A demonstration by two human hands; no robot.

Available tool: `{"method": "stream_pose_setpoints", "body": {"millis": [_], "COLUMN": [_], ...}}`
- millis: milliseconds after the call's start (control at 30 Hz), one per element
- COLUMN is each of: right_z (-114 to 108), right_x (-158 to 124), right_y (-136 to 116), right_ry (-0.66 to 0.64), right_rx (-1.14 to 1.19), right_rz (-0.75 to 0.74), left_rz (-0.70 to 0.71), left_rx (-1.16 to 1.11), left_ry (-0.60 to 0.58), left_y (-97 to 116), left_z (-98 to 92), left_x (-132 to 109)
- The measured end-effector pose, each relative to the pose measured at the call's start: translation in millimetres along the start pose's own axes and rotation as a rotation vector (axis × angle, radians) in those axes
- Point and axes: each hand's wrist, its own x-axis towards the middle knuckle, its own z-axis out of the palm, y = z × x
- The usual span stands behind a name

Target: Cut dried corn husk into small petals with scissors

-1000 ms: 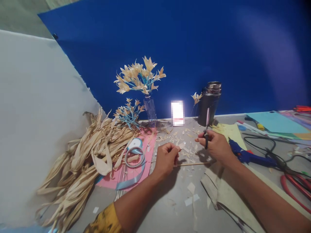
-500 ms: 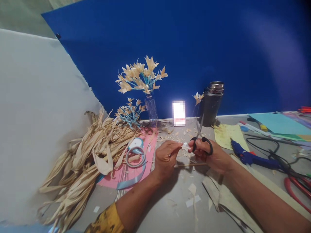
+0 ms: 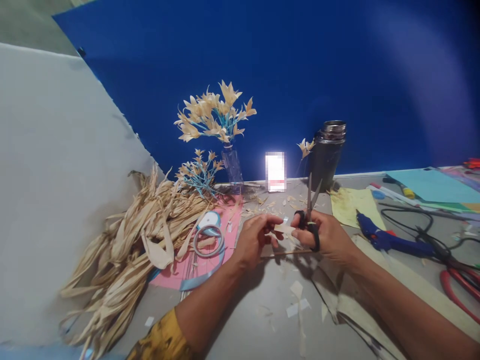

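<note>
One large bunch of cream, pointed-petal flowers (image 3: 213, 112) on light-blue stems, judged complete, stands in a clear plastic bottle (image 3: 233, 169) left of the dark metal flask (image 3: 325, 162). Smaller bunch of cream flowers (image 3: 200, 172), farther left of flask, likewise looks assembled. Single cream flower (image 3: 306, 148) just beside flask; seems not yet bunched. In front of flask, slightly left: pale flat strip (image 3: 284, 229). Right hand (image 3: 330, 235): fingers pinch the strip's right end and hold black-handled steel scissors (image 3: 309, 202), blades parted. Left hand (image 3: 251, 240): fingers curled, partly spread at the other end; contact cannot be told. Strip work judged unfinished. Tan dried-husk heap (image 3: 150, 225), well left of flask on the grey tabletop (image 3: 262, 315), remains unused.
</note>
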Motion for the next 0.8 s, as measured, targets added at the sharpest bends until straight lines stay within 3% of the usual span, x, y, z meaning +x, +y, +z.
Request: {"method": "stream_pose_setpoints", "body": {"millis": [100,200,333,533,667,800], "right_z": [-0.1,0.0,0.7,6.2,15.9,21.9], "right_x": [0.6,1.3,2.0,3.0,-0.3,-1.7], "right_y": [2.7,4.5,5.2,10.4,17.0,22.2], "right_ry": [-0.009,0.012,0.043,0.046,0.167,0.308], "right_rx": [-0.052,-0.085,-0.101,-0.166,-0.485,-0.787], "right_rz": [-0.046,-0.052,-0.033,-0.032,-0.171,-0.225], "left_rz": [-0.097,-0.128,-0.059,0.082,0.194,0.243], "left_rx": [-0.050,-0.022,0.057,0.406,0.632,0.683], "left_ry": [-0.059,-0.024,0.051,0.125,0.187,0.207], "left_y": [-0.5,-1.6,-1.5,0.2,-9.9,-20.2], "left_z": [1.2,2.1,2.9,12.2,16.8,17.8], "left_x": [-0.2,-1.1,-0.5,-9.8,-17.3,-16.6]}}
